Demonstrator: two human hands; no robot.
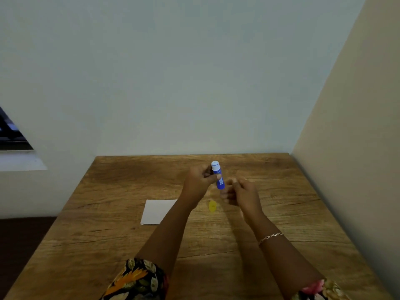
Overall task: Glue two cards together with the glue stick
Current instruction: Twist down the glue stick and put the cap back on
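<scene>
While the cards (159, 211) lie untouched in a white stack at the left of the wooden counter (129, 252), a person seen from the head camera holds the glue stick (218, 176) above the far middle of the counter. The left hand (198, 182) is closed around the blue barrel, thumb across its front, with the white end tilted up and away. The right hand (239, 192) sits at the tube's lower end with fingers curled narrow; whether it actually grips the base or only touches it is not clear from this view. A small yellow cap (212, 206) rests on the counter below the hands, just right of the cards, which suggests the stick is already uncapped. A thin bracelet (270, 237) circles the right wrist.

The step in hand looks like winding the glue up from the base. It is best done with the barrel held still in the left hand and the base turned only slightly, since too much exposed glue tends to smear or break on the card.
</scene>
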